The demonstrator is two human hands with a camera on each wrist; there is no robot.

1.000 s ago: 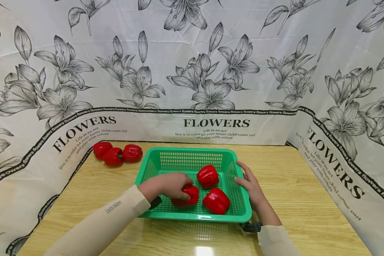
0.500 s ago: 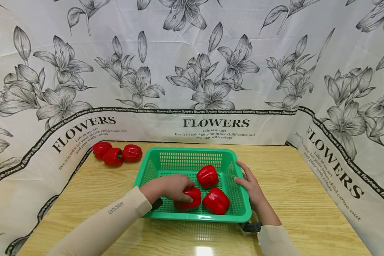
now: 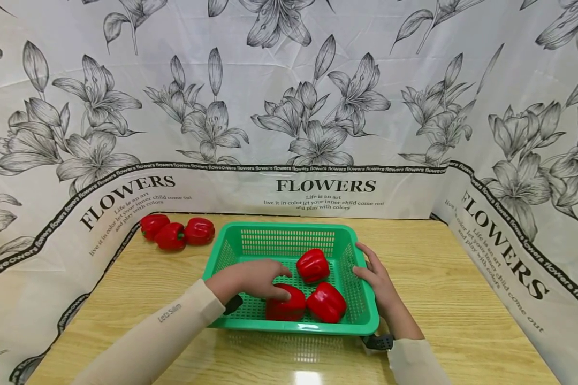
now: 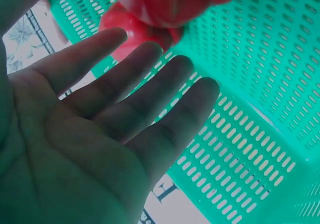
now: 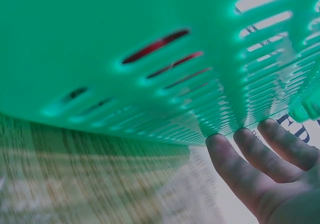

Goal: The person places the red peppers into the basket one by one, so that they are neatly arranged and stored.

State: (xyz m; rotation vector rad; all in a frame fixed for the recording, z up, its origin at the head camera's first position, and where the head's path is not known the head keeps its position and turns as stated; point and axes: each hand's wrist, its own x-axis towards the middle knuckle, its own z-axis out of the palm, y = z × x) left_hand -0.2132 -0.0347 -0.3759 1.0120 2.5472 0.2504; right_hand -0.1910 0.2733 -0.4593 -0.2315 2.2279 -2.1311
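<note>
- Green basket (image 3: 289, 327) holds three red peppers (image 3: 313, 266); three others (image 3: 199, 231) remain outside on the surface (image 3: 414, 251)
- Left hand (image 3: 250, 278), fingers outstretched, over one pepper (image 3: 289, 310) inside
- Right hand (image 3: 379, 282) gripping basket's side

The cloth (image 3: 231, 187) behind the green basket (image 3: 294, 327) read "FLOWERS" over "Life is an art", beneath a band (image 3: 318, 168) repeating "flowers"; "FLOWERS" recurred left and right of the basket. Front-left of it, a cream sleeve (image 3: 159, 334) bore what looked like "Lets Slim".

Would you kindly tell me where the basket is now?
In the head view, the basket sits on the table, right of three clustered peppers, with the right hand at its right rim and the left hand inside it.
</note>
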